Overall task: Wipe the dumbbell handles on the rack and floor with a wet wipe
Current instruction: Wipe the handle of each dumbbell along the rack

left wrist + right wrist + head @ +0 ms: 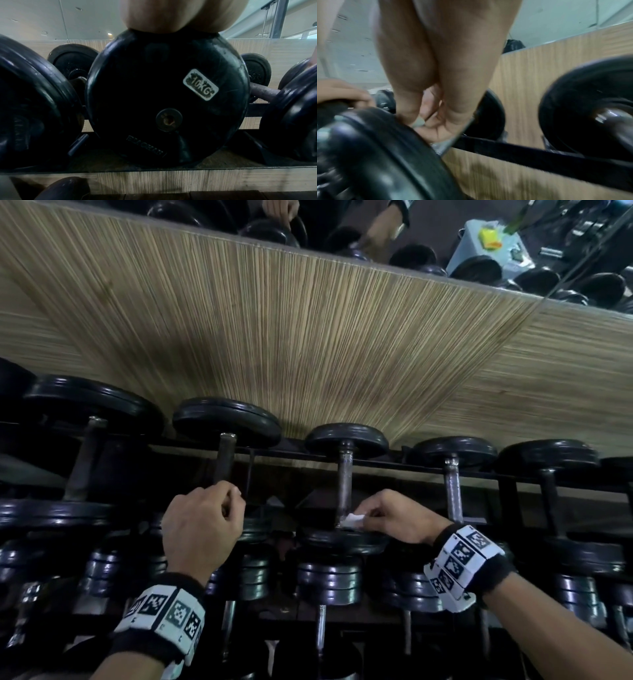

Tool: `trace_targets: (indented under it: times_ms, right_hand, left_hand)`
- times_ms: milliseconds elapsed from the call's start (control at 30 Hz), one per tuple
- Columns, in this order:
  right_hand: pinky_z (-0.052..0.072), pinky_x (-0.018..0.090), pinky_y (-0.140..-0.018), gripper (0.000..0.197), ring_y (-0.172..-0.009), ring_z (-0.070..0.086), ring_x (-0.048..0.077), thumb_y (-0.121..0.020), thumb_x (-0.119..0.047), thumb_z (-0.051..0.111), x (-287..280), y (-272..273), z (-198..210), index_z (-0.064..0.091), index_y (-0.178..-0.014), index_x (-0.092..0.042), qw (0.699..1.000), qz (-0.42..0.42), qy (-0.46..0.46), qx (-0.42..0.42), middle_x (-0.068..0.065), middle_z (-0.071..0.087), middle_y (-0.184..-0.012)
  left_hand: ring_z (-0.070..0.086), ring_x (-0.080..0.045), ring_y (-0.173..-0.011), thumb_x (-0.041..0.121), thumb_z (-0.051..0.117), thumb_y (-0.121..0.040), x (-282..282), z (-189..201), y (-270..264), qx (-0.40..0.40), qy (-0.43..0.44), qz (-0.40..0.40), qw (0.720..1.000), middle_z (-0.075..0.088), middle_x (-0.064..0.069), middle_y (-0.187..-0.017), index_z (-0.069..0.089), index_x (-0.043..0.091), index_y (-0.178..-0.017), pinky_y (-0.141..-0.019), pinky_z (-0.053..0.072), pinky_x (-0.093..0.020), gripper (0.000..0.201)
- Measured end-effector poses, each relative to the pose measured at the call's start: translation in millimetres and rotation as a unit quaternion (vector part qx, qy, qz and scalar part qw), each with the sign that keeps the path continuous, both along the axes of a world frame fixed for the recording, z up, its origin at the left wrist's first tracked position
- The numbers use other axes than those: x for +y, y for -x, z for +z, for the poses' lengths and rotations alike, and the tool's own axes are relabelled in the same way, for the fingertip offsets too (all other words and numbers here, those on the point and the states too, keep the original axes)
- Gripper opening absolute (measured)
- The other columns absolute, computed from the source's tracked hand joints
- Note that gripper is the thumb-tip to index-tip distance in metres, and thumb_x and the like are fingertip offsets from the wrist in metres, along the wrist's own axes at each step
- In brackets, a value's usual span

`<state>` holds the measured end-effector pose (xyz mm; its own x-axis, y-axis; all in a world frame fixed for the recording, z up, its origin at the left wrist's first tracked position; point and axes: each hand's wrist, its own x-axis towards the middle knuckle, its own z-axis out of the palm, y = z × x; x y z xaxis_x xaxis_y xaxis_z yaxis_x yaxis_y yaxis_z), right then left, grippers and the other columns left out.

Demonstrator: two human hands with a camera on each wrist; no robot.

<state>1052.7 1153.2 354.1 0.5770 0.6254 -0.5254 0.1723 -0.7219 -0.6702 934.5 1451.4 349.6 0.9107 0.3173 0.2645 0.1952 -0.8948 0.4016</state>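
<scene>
Black dumbbells lie in a row on the top shelf of a rack (394,465). My left hand (209,518) curls round the metal handle (224,460) of one dumbbell near its front plate, the one marked 10KG (168,97) in the left wrist view. My right hand (387,517) pinches a small white wet wipe (352,520) and holds it against the near end of the neighbouring dumbbell's handle (344,481), just above its front plate (342,541). In the right wrist view the wipe (419,122) shows only as a pale scrap between my fingers (450,81).
More dumbbells (454,481) lie to the right and left on the same shelf, and a lower shelf holds others (329,577). A striped wooden panel (274,337) rises behind the rack, with a mirror (445,244) above it.
</scene>
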Motion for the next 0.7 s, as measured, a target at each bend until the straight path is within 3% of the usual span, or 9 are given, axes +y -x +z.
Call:
trace_targets:
  times_ms: [67, 100, 167, 233, 333, 467, 600, 700]
  right_hand:
    - [0.049, 0.014, -0.077, 0.023, -0.085, 0.065, 0.000, -0.092, -0.038, 0.067, 10.8, 1.1, 9.7, 0.078, -0.099, -0.018, 0.998, 0.045, -0.021, -0.036, -0.010, 0.073, -0.093]
    - [0.048, 0.013, -0.079, 0.023, -0.089, 0.064, 0.000, -0.094, -0.037, 0.066, 16.9, -2.0, 9.8, 0.077, -0.100, -0.018, 0.994, 0.073, -0.022, -0.077, -0.010, 0.072, -0.097]
    - [0.050, 0.025, -0.087, 0.018, -0.094, 0.063, 0.005, -0.097, -0.029, 0.063, 26.6, -11.6, 4.2, 0.075, -0.102, -0.016, 0.980, 0.126, -0.002, -0.153, -0.005, 0.069, -0.102]
    - [0.051, 0.036, -0.091, 0.018, -0.101, 0.064, 0.015, -0.097, -0.020, 0.060, 30.0, -16.3, -4.3, 0.073, -0.107, -0.015, 0.970, 0.178, 0.037, -0.162, 0.001, 0.067, -0.108]
    - [0.051, 0.034, -0.094, 0.022, -0.104, 0.065, 0.017, -0.097, -0.013, 0.059, 27.8, -9.6, -8.5, 0.073, -0.113, -0.017, 0.967, 0.210, 0.029, -0.142, 0.001, 0.067, -0.112]
    - [0.047, 0.015, -0.090, 0.023, -0.103, 0.061, 0.007, -0.096, -0.008, 0.060, 8.4, -7.7, 1.6, 0.071, -0.115, -0.013, 0.977, 0.163, 0.041, -0.129, -0.001, 0.068, -0.117]
    - [0.042, 0.019, -0.080, 0.019, -0.101, 0.064, 0.018, -0.098, -0.014, 0.058, -5.0, -5.6, -8.1, 0.073, -0.108, -0.009, 0.980, 0.084, 0.126, -0.130, 0.004, 0.071, -0.109]
    - [0.047, 0.029, -0.074, 0.020, -0.090, 0.067, 0.022, -0.096, -0.014, 0.056, 7.2, -7.6, -27.0, 0.074, -0.093, -0.007, 0.981, -0.021, 0.156, -0.116, 0.008, 0.073, -0.093]
  left_hand:
    - [0.043, -0.010, -0.043, 0.034, 0.043, -0.092, 0.4, -0.6, 0.1, 0.009, 0.000, 0.003, 1.000, 0.050, 0.011, -0.049, 0.066, 0.020, -0.072, -0.054, 0.037, -0.029, 0.034]
    - [0.043, -0.010, -0.043, 0.034, 0.043, -0.092, 0.7, -1.1, 0.3, 0.013, 0.000, 0.003, 1.000, 0.049, 0.012, -0.049, 0.066, 0.020, -0.073, -0.055, 0.038, -0.030, 0.033]
    - [0.043, -0.009, -0.043, 0.032, 0.046, -0.092, 1.1, -1.1, 1.4, 0.016, 0.001, -0.003, 1.000, 0.047, 0.013, -0.048, 0.066, 0.020, -0.073, -0.055, 0.038, -0.030, 0.030]
    - [0.042, -0.008, -0.043, 0.031, 0.047, -0.092, 1.4, 0.3, 2.2, 0.012, -0.002, -0.010, 1.000, 0.044, 0.013, -0.047, 0.066, 0.021, -0.072, -0.053, 0.037, -0.029, 0.029]
    - [0.039, -0.006, -0.041, 0.029, 0.047, -0.092, 1.6, 1.1, 2.7, 0.006, -0.007, -0.020, 1.000, 0.041, 0.014, -0.045, 0.065, 0.020, -0.070, -0.051, 0.037, -0.028, 0.030]
    - [0.038, -0.006, -0.039, 0.027, 0.048, -0.092, 2.1, 2.0, 2.7, 0.008, -0.005, -0.027, 1.000, 0.039, 0.013, -0.043, 0.064, 0.020, -0.068, -0.051, 0.035, -0.027, 0.029]
    - [0.039, -0.007, -0.039, 0.029, 0.045, -0.093, 0.9, 2.7, 2.5, 0.014, -0.004, -0.017, 1.000, 0.037, 0.012, -0.042, 0.063, 0.021, -0.067, -0.050, 0.039, -0.030, 0.032]
    - [0.040, -0.008, -0.038, 0.029, 0.046, -0.092, 0.7, 2.0, 2.5, 0.015, -0.003, -0.017, 1.000, 0.039, 0.011, -0.041, 0.063, 0.020, -0.067, -0.050, 0.040, -0.030, 0.032]
